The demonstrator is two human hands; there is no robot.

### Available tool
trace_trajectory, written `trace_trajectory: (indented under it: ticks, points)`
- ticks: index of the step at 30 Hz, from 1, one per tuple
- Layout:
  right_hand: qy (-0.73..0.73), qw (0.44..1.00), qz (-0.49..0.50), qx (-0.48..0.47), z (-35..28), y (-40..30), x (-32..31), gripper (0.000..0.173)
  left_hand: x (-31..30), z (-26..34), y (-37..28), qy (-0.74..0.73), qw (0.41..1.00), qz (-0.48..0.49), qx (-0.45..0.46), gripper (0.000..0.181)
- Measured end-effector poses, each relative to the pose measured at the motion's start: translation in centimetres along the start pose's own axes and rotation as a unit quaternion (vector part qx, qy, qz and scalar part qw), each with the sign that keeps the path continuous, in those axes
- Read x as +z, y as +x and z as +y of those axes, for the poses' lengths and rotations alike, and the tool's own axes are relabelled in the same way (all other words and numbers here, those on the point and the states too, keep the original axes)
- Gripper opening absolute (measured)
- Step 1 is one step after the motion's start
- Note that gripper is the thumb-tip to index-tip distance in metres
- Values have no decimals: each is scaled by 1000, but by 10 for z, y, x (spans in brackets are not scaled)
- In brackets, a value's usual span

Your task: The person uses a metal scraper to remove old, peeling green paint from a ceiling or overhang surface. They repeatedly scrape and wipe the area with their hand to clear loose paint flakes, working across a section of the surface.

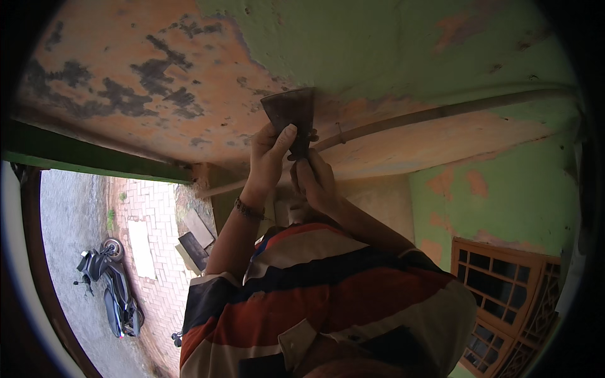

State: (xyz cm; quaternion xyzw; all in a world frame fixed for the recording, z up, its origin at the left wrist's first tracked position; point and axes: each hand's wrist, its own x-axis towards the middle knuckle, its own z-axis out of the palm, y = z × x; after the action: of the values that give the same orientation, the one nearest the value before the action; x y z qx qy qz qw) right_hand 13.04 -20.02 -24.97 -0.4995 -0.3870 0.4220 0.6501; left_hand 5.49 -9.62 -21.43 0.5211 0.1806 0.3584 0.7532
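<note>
A wide-bladed scraper [289, 111] is dark, its broad edge up against a painted wall or ceiling surface [359, 42]. My left hand [267, 158] grips the scraper where blade meets handle, thumb laid over the front. Just below, my right hand [316, 182] has its fingers curled around the handle's lower end, which they mostly hide. Green paint covers the surface to the right of the blade. To the left lies a bare orange patch [217, 71] with dark grey blotches, meeting the green along a ragged edge.
A pipe [416, 115] runs along the surface behind my hands, held by a clip. At left, a green beam [94, 153] borders an opening onto brick paving [160, 203] and a motorcycle [118, 293]. Wood-framed windows [496, 281] stand at lower right.
</note>
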Motion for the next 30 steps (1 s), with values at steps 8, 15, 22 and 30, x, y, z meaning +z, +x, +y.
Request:
trace_trajectory:
  ticks: [8, 15, 22, 30]
  points:
    - [-12, 1000, -13, 24, 9, 1, -1, 21, 10, -5, -10, 31, 999, 29, -8, 29]
    - [-80, 996, 9, -42, 7, 6, -3, 19, 10, -16, -3, 106, 985, 108, 85, 26]
    - [-84, 996, 15, -32, -2, 8, -2, 27, 20, -5, -5, 46, 992, 104, 58, 26]
    - [-170, 967, 50, -186, 5, 21, 7, 25, 20, -1, -1, 82, 984, 133, 82, 26]
